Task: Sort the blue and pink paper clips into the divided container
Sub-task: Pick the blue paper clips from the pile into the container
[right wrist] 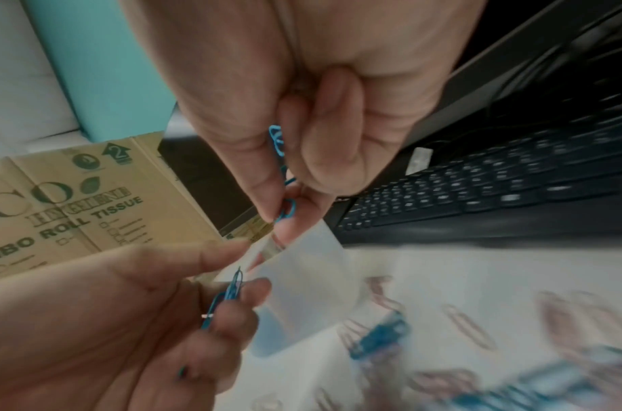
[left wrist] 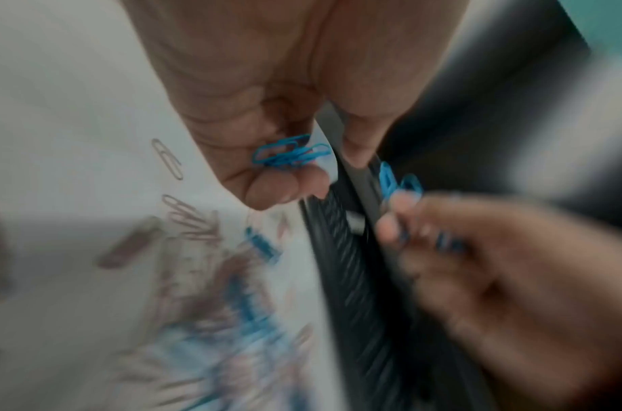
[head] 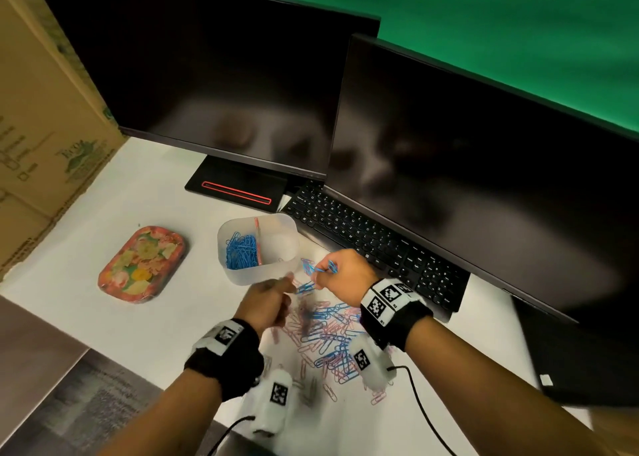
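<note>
A translucent divided container (head: 268, 274) stands on the white desk, its left compartment full of blue paper clips (head: 242, 252) beside a pink divider; the right compartment looks bare. A mixed pile of blue and pink clips (head: 328, 331) lies below it. My left hand (head: 273, 298) hovers over the pile's top edge, pinching several blue clips (left wrist: 290, 154). My right hand (head: 340, 275) is just right of the container and pinches blue clips (head: 323, 268) too, also seen as blue clips (right wrist: 279, 144) in the right wrist view. The two hands nearly meet.
A black keyboard (head: 373, 244) lies right behind my right hand under two dark monitors (head: 466, 186). A floral tin (head: 142, 264) sits left of the container. A cardboard box (head: 45, 127) stands at the far left. Wrist camera cables (head: 420, 403) trail over the desk's front.
</note>
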Motion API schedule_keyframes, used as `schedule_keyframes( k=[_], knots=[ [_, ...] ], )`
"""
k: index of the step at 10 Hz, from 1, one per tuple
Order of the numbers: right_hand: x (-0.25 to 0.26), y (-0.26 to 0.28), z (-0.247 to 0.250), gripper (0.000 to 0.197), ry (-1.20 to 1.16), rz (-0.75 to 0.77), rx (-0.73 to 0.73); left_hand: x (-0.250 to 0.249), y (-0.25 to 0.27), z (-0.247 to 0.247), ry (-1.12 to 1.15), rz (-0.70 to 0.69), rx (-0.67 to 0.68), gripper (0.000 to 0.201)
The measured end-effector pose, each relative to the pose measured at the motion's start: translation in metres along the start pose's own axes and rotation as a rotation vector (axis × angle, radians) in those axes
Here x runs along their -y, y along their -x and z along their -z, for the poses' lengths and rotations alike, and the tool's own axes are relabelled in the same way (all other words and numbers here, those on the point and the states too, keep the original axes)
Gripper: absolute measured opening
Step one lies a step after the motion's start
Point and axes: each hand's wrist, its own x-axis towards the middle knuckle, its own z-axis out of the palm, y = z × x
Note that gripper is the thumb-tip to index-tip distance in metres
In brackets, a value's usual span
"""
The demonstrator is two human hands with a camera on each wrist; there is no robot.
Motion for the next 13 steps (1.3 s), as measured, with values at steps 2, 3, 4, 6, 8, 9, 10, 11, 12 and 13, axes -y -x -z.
schedule_keyframes(
  k=[2,3,4,6,8,9,10,11,12,13],
  knots=[
    [0.078,-0.042,-0.029,0.012,-0.03,0.039,0.067,-0.06,-0.005,0.057,0.38,0.002,-0.112,0.041],
    [0.1,-0.062,-0.051,0.011,-0.111,-0.055,0.124,-0.079,-0.014,0.078,0.35,0.073,-0.115,0.043],
    [0.113,-0.072,-0.062,0.02,-0.285,-0.109,0.187,-0.087,-0.021,0.088,0.308,0.128,-0.13,0.053],
    [0.111,-0.07,-0.051,0.032,-0.452,-0.228,0.134,-0.094,-0.016,0.086,0.129,0.011,-0.18,0.046],
    [0.035,-0.048,-0.023,0.016,-0.129,-0.175,-0.005,-0.044,-0.003,0.076,-0.43,-0.293,-0.133,0.009],
    [-0.007,-0.029,-0.022,0.03,0.202,-0.186,-0.037,-0.015,-0.002,0.063,-0.748,-0.381,-0.094,0.007],
    [-0.031,-0.015,-0.022,0.03,0.337,-0.239,-0.056,-0.005,-0.001,0.047,-0.897,-0.433,-0.035,0.011],
    [-0.04,-0.011,-0.027,0.03,0.448,-0.189,-0.015,0.0,-0.005,0.027,-0.991,-0.436,0.038,0.022],
    [-0.035,-0.017,-0.037,0.036,0.586,-0.049,0.051,-0.001,-0.013,0.008,-1.104,-0.418,0.069,0.029],
    [-0.028,-0.025,-0.045,0.036,0.667,0.049,0.079,-0.006,-0.019,0.002,-1.123,-0.354,0.048,0.029]
  ],
)
